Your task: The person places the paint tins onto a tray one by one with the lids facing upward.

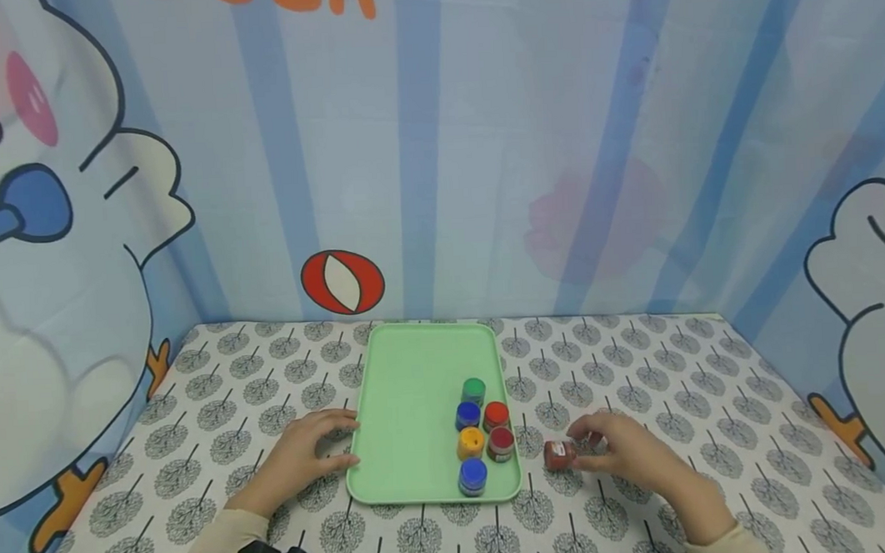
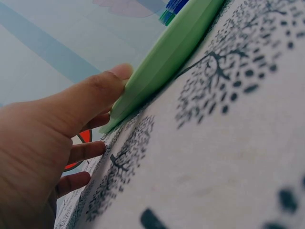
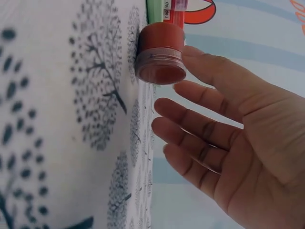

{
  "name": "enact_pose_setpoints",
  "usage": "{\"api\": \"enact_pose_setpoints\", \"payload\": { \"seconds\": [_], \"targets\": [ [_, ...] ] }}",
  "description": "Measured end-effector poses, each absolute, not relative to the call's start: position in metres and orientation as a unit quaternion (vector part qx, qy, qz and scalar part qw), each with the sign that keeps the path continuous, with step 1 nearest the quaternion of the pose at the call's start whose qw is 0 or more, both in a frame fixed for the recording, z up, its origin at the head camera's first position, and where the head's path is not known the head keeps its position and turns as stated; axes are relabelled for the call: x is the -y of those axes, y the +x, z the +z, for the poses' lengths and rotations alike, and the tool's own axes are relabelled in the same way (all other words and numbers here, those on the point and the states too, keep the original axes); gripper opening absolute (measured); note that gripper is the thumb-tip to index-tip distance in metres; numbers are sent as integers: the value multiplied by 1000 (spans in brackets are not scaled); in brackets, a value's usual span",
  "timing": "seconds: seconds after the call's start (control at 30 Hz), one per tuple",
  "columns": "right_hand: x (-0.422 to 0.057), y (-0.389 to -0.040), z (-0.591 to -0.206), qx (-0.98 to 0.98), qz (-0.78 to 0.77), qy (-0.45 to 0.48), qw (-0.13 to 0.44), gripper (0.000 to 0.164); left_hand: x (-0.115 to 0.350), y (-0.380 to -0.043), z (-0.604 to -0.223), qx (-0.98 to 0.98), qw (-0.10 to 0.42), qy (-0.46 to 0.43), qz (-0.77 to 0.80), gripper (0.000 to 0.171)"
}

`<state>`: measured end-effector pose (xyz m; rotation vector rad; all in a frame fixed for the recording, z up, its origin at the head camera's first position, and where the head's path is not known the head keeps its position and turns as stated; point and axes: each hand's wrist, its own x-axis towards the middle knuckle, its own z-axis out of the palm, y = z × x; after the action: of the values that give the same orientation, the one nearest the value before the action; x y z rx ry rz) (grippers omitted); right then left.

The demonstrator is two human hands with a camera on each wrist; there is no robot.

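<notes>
A light green tray [image 1: 412,412] lies on the table, with the thumb and fingertips of my left hand [image 1: 309,450] at its left rim. In the left wrist view that thumb rests against the tray's outer wall [image 2: 157,62], the other fingers loosely extended. A small jar of reddish-brown paint [image 1: 559,454] lies on its side just right of the tray, its clear lid [image 3: 161,71] towards my right hand [image 1: 620,451]. The right thumb touches the jar in the right wrist view; the other fingers are spread loosely apart from it.
Several paint jars stand along the tray's right side: green [image 1: 474,390], blue [image 1: 468,415], red [image 1: 496,416], dark red [image 1: 500,443], yellow [image 1: 470,444] and a second blue one [image 1: 472,476]. A tree-print cloth [image 1: 256,437] covers the table; a cartoon curtain [image 1: 465,142] hangs behind.
</notes>
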<state>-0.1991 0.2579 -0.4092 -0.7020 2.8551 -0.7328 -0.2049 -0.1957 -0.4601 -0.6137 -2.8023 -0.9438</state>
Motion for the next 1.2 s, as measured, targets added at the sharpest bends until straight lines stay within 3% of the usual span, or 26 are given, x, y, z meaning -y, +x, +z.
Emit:
{"api": "enact_pose_setpoints", "payload": {
  "seconds": [0.53, 1.2],
  "targets": [
    [-253, -199, -416, -947, -225, -219, 70, 29, 196, -205, -462, 924, 74, -207, -311, 46],
    [-248, -196, -414, -939, -244, -241, 17, 13, 197, -207, -463, 925, 69, -210, -310, 46]
  ]
}}
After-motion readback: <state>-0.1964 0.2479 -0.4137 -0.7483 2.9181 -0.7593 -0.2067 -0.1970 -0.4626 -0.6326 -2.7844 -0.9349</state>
